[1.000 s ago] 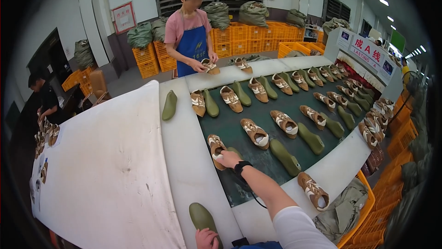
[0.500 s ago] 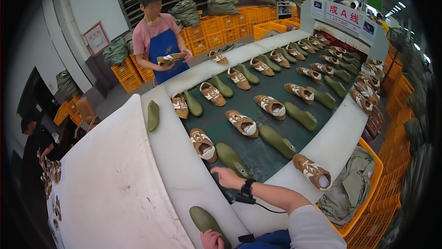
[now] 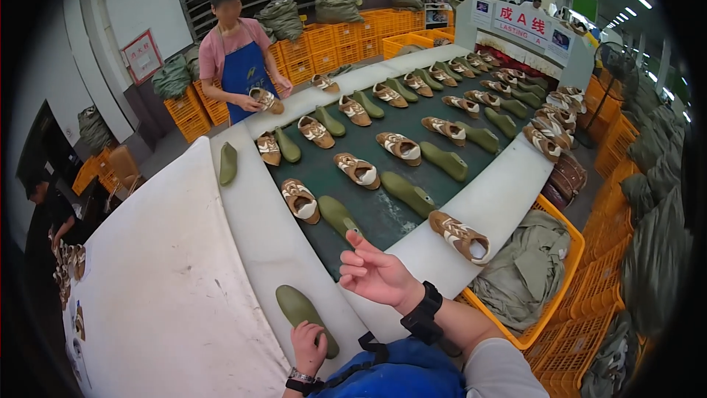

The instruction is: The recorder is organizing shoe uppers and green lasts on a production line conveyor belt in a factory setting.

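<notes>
My left hand [image 3: 309, 345] rests on a green shoe last [image 3: 298, 308] lying on the white rim of the conveyor near me. My right hand [image 3: 375, 274] hovers empty above the belt's near edge, fingers loosely apart, a black watch on its wrist. Just beyond it on the dark green belt [image 3: 383, 210] lie another green last [image 3: 340, 217] and a brown-and-white shoe [image 3: 300, 201]. A further brown-and-white shoe [image 3: 460, 237] sits on the white rim to my right.
Rows of shoes and green lasts run along the belt. A person in a blue apron [image 3: 239, 70] stands at the far end holding a shoe. A large white table [image 3: 162, 280] lies left; orange crates [image 3: 549, 280] with grey-green cloth stand right. Another person [image 3: 44, 210] works far left.
My right hand has lifted off the belt and drawn back toward me. The belt's shoes and lasts have shifted in view. The far person now holds a shoe lower.
</notes>
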{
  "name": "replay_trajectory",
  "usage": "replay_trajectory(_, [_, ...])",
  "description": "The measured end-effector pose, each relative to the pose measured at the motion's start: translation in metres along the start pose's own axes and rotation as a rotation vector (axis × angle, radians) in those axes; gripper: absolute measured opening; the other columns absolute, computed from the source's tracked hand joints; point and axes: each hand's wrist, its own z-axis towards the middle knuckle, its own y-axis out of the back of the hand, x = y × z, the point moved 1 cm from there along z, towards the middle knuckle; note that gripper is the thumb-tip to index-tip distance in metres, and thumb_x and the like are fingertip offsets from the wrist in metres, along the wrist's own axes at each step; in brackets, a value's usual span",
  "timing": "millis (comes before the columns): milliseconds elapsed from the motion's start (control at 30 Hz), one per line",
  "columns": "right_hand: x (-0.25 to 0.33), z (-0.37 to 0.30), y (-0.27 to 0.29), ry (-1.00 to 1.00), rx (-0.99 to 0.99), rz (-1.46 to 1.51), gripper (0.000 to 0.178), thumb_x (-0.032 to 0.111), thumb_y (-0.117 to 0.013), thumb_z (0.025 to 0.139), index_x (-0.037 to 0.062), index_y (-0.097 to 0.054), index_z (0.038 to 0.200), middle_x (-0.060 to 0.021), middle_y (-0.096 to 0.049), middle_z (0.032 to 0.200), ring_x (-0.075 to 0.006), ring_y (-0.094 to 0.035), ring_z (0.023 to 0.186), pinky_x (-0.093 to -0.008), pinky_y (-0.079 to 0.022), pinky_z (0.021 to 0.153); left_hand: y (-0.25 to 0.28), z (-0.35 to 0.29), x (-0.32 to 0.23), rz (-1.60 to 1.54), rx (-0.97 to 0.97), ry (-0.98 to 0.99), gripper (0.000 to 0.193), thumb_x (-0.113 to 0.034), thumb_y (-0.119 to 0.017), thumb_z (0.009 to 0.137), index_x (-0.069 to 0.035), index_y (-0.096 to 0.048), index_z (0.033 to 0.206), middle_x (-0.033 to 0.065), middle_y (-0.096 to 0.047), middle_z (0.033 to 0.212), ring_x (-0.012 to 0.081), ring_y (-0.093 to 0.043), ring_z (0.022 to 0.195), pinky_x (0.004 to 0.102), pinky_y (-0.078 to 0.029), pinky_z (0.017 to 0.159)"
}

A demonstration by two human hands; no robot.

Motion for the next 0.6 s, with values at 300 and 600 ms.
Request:
replay_trajectory(300, [-0.047,-0.032,-0.053,0.020,0.130,0.000,0.034,0.008,-0.043,0.092,0.0230,-0.050,0.121,0.0000,-0.040,0.077,-0.0110,-0.039,0.070,-0.0263,-0.035,0.074,0.050,0.000,-0.034,0.021,-0.080,-0.012,0.014,-0.005,-0.061,0.073,-0.009,-0.060,0.086,0.0058,-0.061,0.092,0.0300,-0.052,0.102,0.0495,-0.029,0.095])
replay_trajectory(600, [-0.140,-0.010,-0.042,-0.356,-0.055,-0.254,0.029,0.008,-0.042,0.093,0.0182,-0.048,0.119,-0.0003,-0.044,0.082,-0.0081,-0.035,0.058,-0.0210,-0.033,0.057,0.152,0.013,-0.072,-0.560,-0.162,0.130,0.040,-0.009,-0.072,0.071,-0.003,-0.058,0.108,0.0104,-0.063,0.100,0.0205,-0.059,0.094,0.0317,-0.046,0.084])
